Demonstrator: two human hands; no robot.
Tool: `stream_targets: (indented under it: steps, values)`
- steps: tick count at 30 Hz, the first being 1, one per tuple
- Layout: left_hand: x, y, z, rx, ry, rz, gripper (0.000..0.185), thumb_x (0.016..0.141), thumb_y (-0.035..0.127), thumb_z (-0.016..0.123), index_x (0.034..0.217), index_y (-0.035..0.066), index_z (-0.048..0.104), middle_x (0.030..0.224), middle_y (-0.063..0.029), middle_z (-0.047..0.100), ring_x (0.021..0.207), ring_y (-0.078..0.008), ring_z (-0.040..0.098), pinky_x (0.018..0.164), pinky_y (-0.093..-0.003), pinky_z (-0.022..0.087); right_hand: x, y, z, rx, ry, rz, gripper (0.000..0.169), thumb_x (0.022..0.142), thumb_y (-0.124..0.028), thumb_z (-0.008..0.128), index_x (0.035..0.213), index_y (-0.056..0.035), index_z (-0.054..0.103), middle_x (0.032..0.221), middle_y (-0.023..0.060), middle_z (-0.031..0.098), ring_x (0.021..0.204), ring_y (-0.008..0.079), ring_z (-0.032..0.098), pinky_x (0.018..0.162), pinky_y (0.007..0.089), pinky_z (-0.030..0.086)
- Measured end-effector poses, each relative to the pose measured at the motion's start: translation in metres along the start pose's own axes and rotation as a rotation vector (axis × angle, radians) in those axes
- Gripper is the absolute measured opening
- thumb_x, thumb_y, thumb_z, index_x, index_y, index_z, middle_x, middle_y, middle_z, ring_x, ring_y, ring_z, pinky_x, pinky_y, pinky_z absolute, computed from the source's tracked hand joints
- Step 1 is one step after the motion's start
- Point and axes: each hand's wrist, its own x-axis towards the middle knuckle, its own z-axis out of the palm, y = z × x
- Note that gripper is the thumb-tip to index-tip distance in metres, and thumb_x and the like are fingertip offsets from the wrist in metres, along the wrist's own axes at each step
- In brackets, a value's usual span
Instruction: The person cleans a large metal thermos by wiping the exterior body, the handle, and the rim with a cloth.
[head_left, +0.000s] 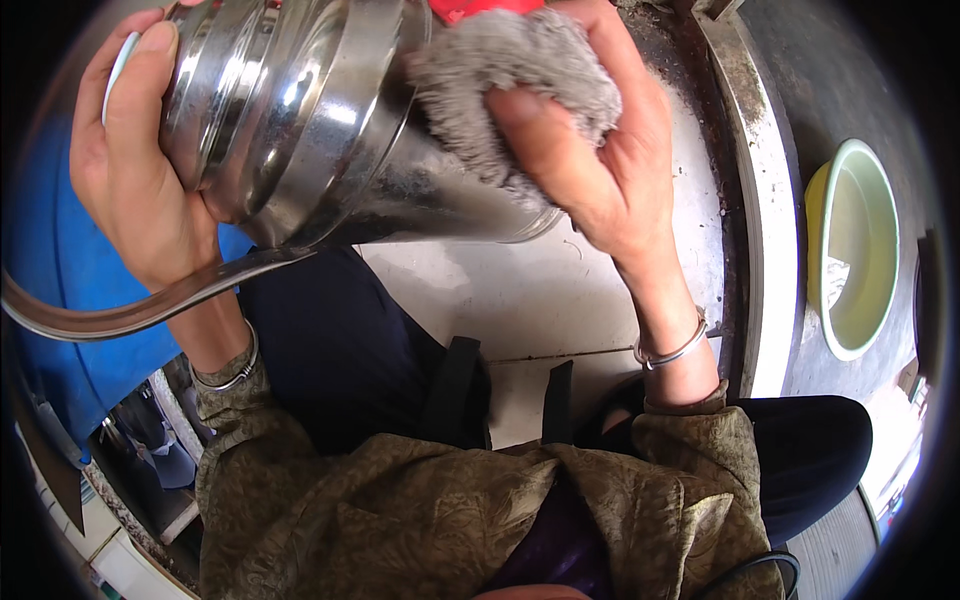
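A shiny ribbed stainless-steel vessel lies tilted on its side at the top of the view. My left hand grips its narrower ribbed end at the left, beside a pale rim. A curved metal handle sweeps from the vessel's underside towards the left edge. My right hand holds a grey fluffy cloth against the vessel's wider part at the right, thumb pressed on the cloth. Part of something red shows behind the cloth at the top edge.
A yellow-green plastic basin with a light rim stands at the right, beyond a raised white ledge. Light floor tiles lie below the vessel. Blue sheeting hangs at the left above a cluttered rack. My knees are on both sides.
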Motion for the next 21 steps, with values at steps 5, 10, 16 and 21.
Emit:
stream_targets:
  steps: [5, 10, 16, 21]
  values:
    - [0.003, -0.014, 0.009, -0.101, 0.043, 0.054, 0.025, 0.088, 0.01, 0.064, 0.108, -0.005, 0.061, 0.097, -0.0139, 0.068, 0.083, -0.0143, 0.066, 0.073, -0.0238, 0.054, -0.048, 0.081, -0.017, -0.052, 0.133, 0.079, 0.023, 0.084, -0.017, 0.055, 0.101, -0.0015, 0.058, 0.079, 0.0107, 0.064, 0.069, 0.0187, 0.062, 0.067, 0.0314, 0.049]
    - [-0.004, -0.005, 0.008, -0.007, 0.027, 0.047, 0.027, 0.09, 0.012, 0.058, 0.112, -0.005, 0.056, 0.107, -0.0192, 0.065, 0.091, -0.0194, 0.065, 0.081, -0.029, 0.054, -0.008, 0.022, 0.006, -0.109, 0.153, -0.049, 0.028, 0.085, -0.018, 0.052, 0.106, -0.0004, 0.058, 0.083, 0.0096, 0.064, 0.071, 0.0182, 0.062, 0.068, 0.029, 0.049]
    - [0.002, -0.003, 0.002, -0.117, 0.0, 0.015, 0.025, 0.088, 0.01, 0.062, 0.109, -0.005, 0.059, 0.102, -0.0173, 0.067, 0.085, -0.017, 0.066, 0.076, -0.0259, 0.054, 0.018, 0.003, 0.007, -0.27, 0.047, -0.168, 0.031, 0.08, -0.016, 0.061, 0.108, -0.0027, 0.058, 0.084, 0.0147, 0.065, 0.078, 0.0249, 0.066, 0.069, 0.0331, 0.05]
    - [0.008, -0.007, -0.006, -0.126, 0.043, -0.065, 0.026, 0.088, 0.01, 0.063, 0.109, -0.005, 0.058, 0.101, -0.0164, 0.066, 0.084, -0.0172, 0.066, 0.075, -0.0256, 0.054, -0.023, 0.072, 0.006, 0.05, 0.232, 0.182, 0.025, 0.086, -0.022, 0.054, 0.099, -0.0016, 0.059, 0.074, 0.0123, 0.066, 0.072, 0.0226, 0.067, 0.064, 0.031, 0.051]
